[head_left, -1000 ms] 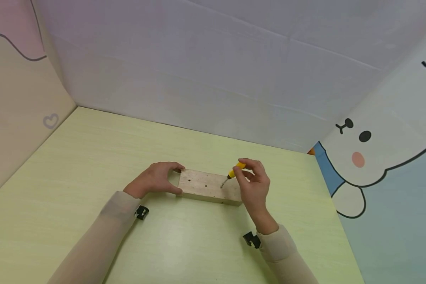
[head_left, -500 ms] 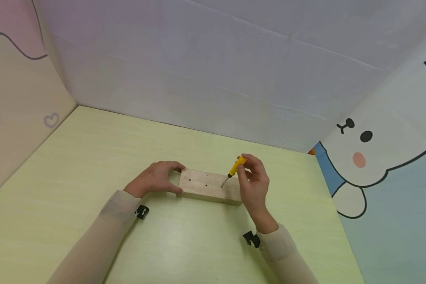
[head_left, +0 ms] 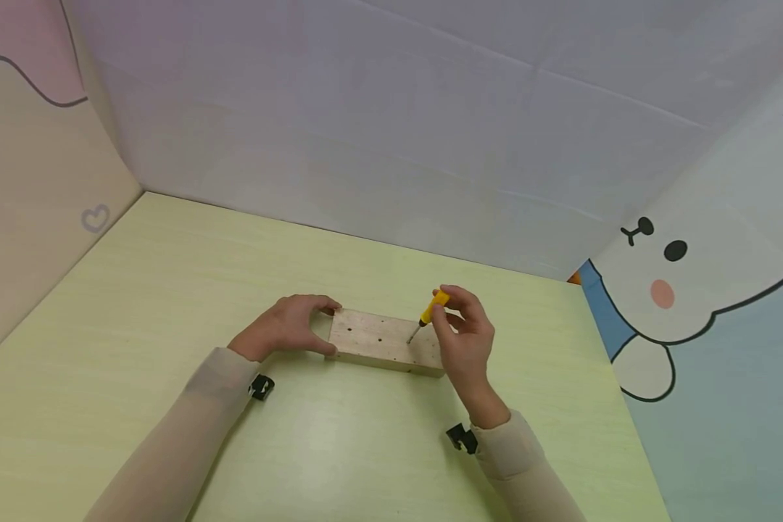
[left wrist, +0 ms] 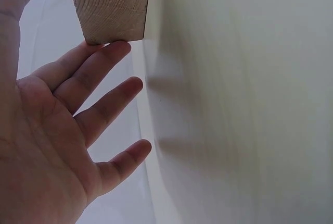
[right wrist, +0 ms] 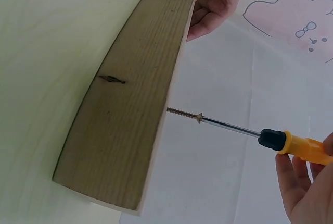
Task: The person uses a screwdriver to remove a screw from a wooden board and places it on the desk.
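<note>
A pale wooden block [head_left: 365, 339] with several small holes in its top face lies flat on the table. My left hand [head_left: 290, 328] holds its left end, thumb on the near side and fingertips on the far side. In the left wrist view the end grain [left wrist: 112, 8] shows between thumb and fingers; two lower fingers are off the wood. With my right hand [head_left: 467, 339] I grip a yellow-handled screwdriver [right wrist: 302, 147], tilted over the block's right half. Its tip meets the head of a screw [right wrist: 184, 113], most of whose threaded shank stands out of the top face.
The light yellow-green table [head_left: 326, 449] spreads around the block. A pale curtain-like wall [head_left: 365, 130] closes the back, and a printed cartoon panel [head_left: 711, 290] stands at the right. A black clip-like piece [head_left: 261, 387] sits near each wrist.
My right fingers have shifted around the screwdriver handle, which rose slightly and then dipped back a little. The left hand and the block have stayed in place.
</note>
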A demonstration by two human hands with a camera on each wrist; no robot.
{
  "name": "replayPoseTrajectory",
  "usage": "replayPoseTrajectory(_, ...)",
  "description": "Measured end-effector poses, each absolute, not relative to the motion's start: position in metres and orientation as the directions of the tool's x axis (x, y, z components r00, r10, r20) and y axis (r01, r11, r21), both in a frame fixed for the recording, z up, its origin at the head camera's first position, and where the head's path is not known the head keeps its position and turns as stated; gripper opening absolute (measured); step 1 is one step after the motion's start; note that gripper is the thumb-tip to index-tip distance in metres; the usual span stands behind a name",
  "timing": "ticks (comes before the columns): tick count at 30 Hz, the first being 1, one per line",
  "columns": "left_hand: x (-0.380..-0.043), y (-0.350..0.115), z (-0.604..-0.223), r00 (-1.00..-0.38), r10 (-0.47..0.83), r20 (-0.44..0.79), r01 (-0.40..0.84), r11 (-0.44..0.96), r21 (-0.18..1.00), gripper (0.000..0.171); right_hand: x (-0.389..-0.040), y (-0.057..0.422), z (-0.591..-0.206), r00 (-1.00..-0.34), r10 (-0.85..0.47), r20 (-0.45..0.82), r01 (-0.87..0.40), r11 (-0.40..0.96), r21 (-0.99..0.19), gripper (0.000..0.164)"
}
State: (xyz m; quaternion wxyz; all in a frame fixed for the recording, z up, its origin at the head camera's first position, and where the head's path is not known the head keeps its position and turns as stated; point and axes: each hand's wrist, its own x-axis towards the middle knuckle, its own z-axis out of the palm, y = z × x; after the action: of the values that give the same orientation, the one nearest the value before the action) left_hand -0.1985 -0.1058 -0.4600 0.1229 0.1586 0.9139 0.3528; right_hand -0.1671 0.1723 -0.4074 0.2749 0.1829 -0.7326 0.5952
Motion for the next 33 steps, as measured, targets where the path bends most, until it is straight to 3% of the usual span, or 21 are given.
replayPoseTrajectory(11, -0.1989, -0.1052, -0.4613, -0.918, 0.377, -0.120, 0.205, 0.711, 0.672, 0.075, -0.1669, 0.1748, -0.4080, -0.759, 0.088, 0.645, -0.607, 0.261, -0.751, 0.024)
replayPoseTrajectory(33, -0.1979, -0.1046, -0.4616, -0.921, 0.375, -0.106, 0.207, 0.701, 0.683, 0.074, -0.1656, 0.1758, -0.4053, -0.795, 0.073, 0.602, -0.568, 0.258, -0.781, 0.026)
